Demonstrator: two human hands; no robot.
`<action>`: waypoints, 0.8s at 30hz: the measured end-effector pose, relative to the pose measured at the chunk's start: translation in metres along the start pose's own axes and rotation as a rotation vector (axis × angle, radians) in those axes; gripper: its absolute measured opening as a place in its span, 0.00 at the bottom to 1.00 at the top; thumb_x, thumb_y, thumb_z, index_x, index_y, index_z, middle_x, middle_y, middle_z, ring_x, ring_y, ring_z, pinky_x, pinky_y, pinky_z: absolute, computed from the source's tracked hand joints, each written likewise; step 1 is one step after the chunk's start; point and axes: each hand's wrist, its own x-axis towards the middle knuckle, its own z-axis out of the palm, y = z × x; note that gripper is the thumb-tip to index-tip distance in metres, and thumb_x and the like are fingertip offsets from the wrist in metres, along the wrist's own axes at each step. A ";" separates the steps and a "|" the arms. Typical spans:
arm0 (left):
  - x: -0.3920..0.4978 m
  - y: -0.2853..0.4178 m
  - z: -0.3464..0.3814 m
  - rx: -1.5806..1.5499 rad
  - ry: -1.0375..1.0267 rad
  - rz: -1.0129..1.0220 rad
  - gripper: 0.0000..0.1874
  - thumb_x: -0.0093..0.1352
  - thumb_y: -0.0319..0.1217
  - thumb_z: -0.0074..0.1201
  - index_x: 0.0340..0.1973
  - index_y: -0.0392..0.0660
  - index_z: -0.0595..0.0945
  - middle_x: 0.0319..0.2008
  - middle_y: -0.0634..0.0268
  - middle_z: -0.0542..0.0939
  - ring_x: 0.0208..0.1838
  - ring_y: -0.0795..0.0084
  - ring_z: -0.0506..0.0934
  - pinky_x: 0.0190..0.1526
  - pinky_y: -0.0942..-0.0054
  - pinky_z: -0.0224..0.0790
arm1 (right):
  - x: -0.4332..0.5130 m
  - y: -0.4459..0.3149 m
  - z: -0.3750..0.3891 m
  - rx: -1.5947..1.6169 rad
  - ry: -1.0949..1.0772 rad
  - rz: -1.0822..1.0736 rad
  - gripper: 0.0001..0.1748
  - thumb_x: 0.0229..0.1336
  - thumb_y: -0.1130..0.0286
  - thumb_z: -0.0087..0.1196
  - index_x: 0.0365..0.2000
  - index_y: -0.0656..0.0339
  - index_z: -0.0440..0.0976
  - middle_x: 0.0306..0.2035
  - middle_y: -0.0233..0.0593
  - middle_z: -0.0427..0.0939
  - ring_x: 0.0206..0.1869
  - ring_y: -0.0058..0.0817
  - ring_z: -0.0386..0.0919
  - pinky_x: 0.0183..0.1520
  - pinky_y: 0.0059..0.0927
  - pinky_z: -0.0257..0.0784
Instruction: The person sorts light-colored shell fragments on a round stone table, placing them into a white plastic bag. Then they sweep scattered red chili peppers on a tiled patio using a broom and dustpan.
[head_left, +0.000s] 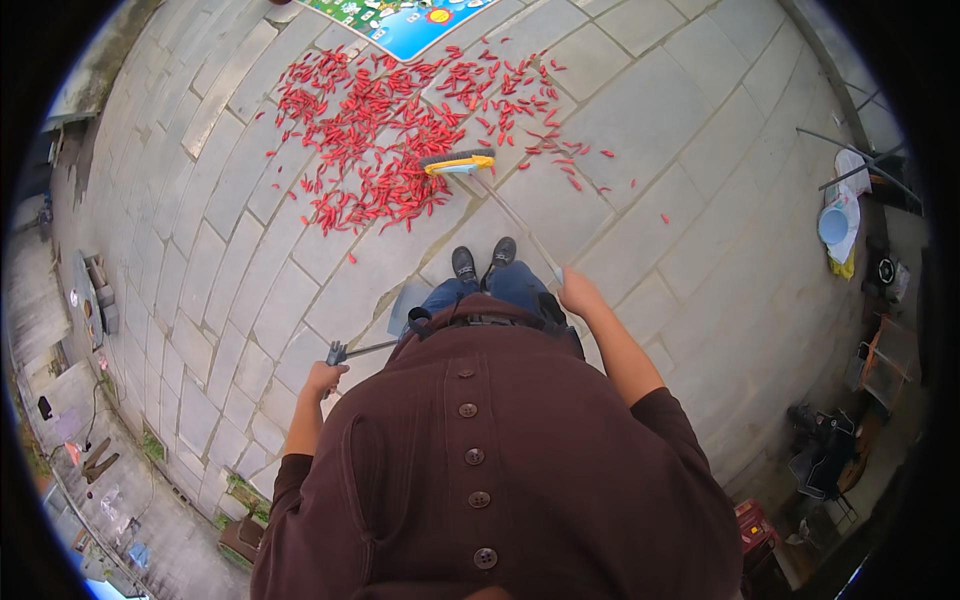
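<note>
Many red chili peppers (375, 120) lie spread over the stone paving ahead of my feet, densest at the left and scattered towards the right. My right hand (583, 292) grips the handle end of a broom (459, 162), whose yellow and light blue head with grey bristles rests at the right edge of the dense chilies. Down at my left side, my left hand (325, 379) is closed round the grey handle of a long-handled dustpan (409, 307). Its bluish pan is beside my left leg, partly hidden by my body, and I cannot tell what it holds.
A colourful printed mat or board (409, 30) lies beyond the chilies. My shoes (484, 259) stand on the paving just short of them. A light blue basin (833, 225) and a metal frame are at the far right. A low table (90, 300) stands at the far left.
</note>
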 end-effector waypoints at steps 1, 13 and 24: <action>0.008 0.002 0.003 -0.025 -0.029 -0.023 0.20 0.56 0.39 0.63 0.11 0.42 0.71 0.10 0.62 0.70 0.11 0.69 0.69 0.15 0.69 0.59 | -0.013 0.015 0.005 -0.151 0.127 -0.026 0.18 0.50 0.75 0.49 0.43 0.67 0.65 0.35 0.64 0.76 0.35 0.54 0.78 0.36 0.49 0.74; 0.017 0.051 0.042 -0.097 0.036 0.019 0.19 0.55 0.37 0.62 0.12 0.39 0.72 0.10 0.62 0.71 0.10 0.70 0.69 0.14 0.69 0.60 | -0.055 0.204 -0.027 0.772 0.447 0.647 0.12 0.54 0.75 0.49 0.41 0.62 0.65 0.20 0.36 0.67 0.14 0.22 0.65 0.13 0.27 0.61; -0.071 0.128 0.086 0.335 0.458 0.001 0.19 0.54 0.40 0.55 0.27 0.33 0.82 0.27 0.41 0.80 0.36 0.44 0.79 0.40 0.54 0.70 | -0.015 0.407 -0.153 1.439 0.365 0.906 0.03 0.57 0.75 0.46 0.28 0.57 0.64 0.18 0.30 0.65 0.17 0.19 0.65 0.16 0.20 0.60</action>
